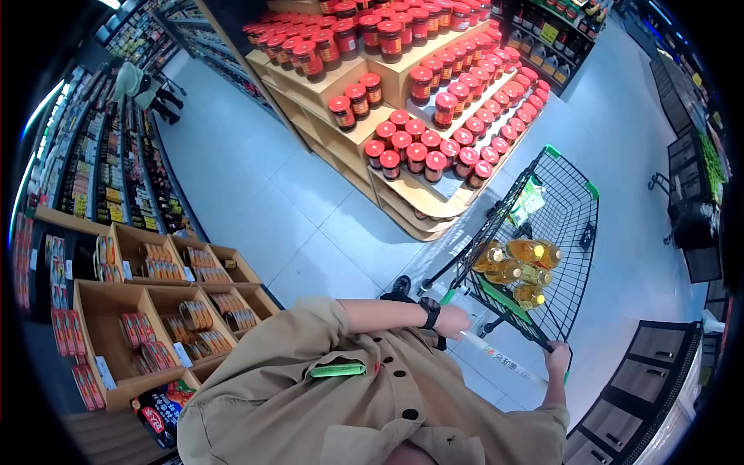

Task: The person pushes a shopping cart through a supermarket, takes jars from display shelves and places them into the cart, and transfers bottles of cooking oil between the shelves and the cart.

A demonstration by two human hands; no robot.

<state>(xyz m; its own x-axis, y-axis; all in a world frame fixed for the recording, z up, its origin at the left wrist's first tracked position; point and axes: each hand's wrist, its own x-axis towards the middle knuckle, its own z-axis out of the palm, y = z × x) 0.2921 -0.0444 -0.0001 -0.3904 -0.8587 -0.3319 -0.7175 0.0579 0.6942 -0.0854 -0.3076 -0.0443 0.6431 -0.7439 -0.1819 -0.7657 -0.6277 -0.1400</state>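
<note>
A shopping cart (583, 271) with a dark wire basket and green corners stands in front of me, angled to the right. My left hand (453, 320), with a black watch on the wrist, is closed round the left end of its pale printed handle (504, 361). Fingers curled, my right hand (556, 358) grips the cart's near right corner, by the basket rim. Several bottles of golden oil (525, 249), some with yellow caps, are grouped in the basket. A green and white package (530, 200) lies toward its far end.
A stepped wooden display (349, 167) of red-lidded jars (416, 155) stands ahead, close to the cart's left side. Wooden bins (116, 310) with packaged goods are on my left. Dark cabinets (647, 360) line the right. A person (139, 85) is in the far left aisle.
</note>
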